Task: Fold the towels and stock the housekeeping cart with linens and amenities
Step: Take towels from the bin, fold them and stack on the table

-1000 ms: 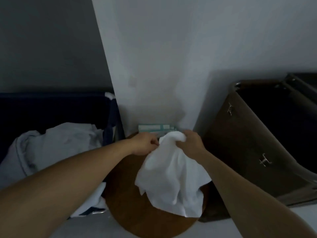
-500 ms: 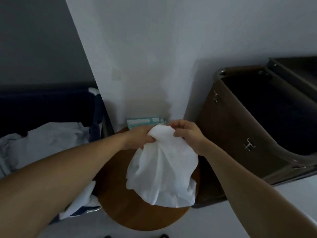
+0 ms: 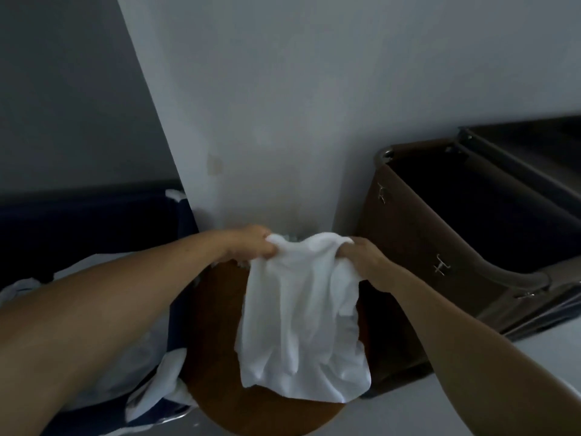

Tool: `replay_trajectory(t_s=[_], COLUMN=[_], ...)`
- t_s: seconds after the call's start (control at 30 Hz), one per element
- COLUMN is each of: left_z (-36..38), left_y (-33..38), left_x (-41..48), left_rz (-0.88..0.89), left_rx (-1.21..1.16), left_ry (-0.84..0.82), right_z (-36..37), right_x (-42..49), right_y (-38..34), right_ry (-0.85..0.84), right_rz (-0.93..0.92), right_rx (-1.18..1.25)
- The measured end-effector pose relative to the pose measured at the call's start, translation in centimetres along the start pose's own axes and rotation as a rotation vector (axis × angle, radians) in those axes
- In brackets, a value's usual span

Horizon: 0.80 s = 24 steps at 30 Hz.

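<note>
- At the right side of the view, a brown fabric bin on a metal frame is standing against the white wall. It is probably a part of the housekeeping cart. Its inside is too dark to tell whether anything is lying in it.
- On the left, a dark blue hamper is holding a crumpled pile of pale linens, and some of them are hanging over its edge. Judging from this, many pieces are waiting to be folded, so the task is looking to be at an early stage.
- Between these two, a round wooden table is serving as the folding place, and no folded stack is showing on it.
- Above this table, the white towel is hanging down from the hands. Whether its lower edge is touching the tabletop cannot be told.
- The towel is looking soft, thin and wrinkled. Its top edge is sagging between the hands and is not stretched flat, so no fold is made yet.
- The left hand is pinching the top left corner with curled fingers, and the right hand is gripping the top right corner in the same way.
- Behind the top edge, a small green-and-white packet is peeking out, mostly hidden.
</note>
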State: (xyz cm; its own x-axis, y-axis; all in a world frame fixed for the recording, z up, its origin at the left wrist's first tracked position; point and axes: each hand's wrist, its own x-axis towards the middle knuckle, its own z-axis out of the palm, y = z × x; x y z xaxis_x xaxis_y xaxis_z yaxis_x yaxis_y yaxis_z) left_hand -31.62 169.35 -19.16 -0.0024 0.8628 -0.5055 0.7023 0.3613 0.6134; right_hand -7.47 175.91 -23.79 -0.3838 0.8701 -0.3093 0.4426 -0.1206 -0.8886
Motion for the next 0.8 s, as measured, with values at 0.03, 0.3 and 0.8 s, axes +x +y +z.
replay_trajectory(t_s=[0.03,0.3,0.8], left_z=[0.0,0.7,-2.7], left_y=[-0.1,3.6,3.2], left_x=[-0.2,-2.2,-2.8], left_rz=[-0.031,0.285,0.152], left_rx=[0.103,-0.154,-0.794], left_ry=[-0.053,-0.151,0.194], right_z=[-0.2,1.6,1.9], right_x=[-0.3,-1.2,-1.4], right_y=[-1.2,-9.3,-5.3], right_ry=[-0.001,0.044,-0.151], right_rz=[0.003,-0.14,-0.278], right_rx=[0.02,0.067,-0.295])
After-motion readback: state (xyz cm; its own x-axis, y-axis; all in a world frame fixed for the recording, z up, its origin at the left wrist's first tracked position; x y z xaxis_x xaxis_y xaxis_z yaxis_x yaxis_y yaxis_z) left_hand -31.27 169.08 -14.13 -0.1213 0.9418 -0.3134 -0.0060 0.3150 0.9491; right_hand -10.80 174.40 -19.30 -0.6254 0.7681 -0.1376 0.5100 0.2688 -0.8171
